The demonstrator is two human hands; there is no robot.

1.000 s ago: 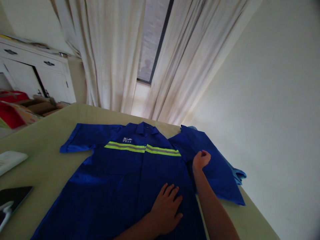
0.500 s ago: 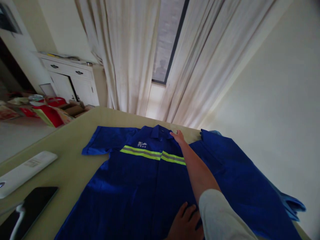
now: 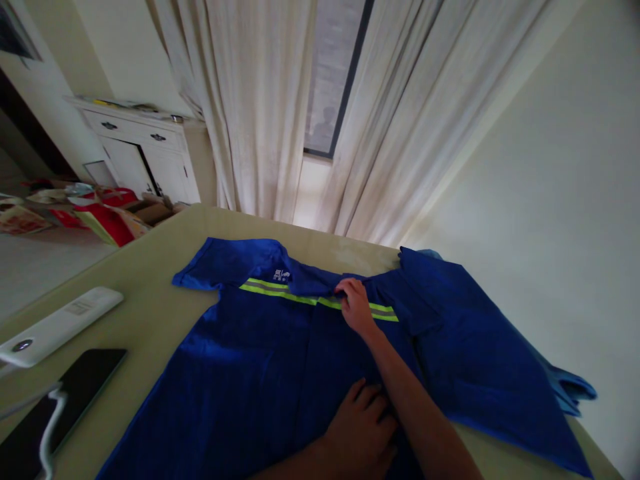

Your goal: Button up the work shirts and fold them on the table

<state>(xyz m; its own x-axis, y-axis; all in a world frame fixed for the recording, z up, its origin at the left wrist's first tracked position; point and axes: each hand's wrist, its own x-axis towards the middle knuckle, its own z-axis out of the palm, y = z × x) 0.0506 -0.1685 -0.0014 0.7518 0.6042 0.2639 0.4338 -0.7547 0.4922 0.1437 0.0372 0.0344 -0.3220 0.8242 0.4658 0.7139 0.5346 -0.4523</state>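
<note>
The blue shirt (image 3: 240, 353) lies front up on the table (image 3: 165, 267), its long axis running toward the table's far edge, collar end farthest. Curtains (image 3: 255, 100) hang beyond that edge; a white cabinet (image 3: 167, 163) stands past the table's far-left corner. The shirt's top is pinched in the right hand (image 3: 356, 303); its front lies under the left hand (image 3: 363, 427), fingers bent, grip unclear.

over on the pale green table (image 3: 150, 273), the right hand (image 3: 355, 305) grips the folded-over top of a dark blue cloth shirt (image 3: 240, 360) with yellow-grey stripes (image 3: 267, 288) — the left hand (image 3: 361, 427) rests lower on its front — and a flat black phone (image 3: 89, 379) lies off left.
</note>
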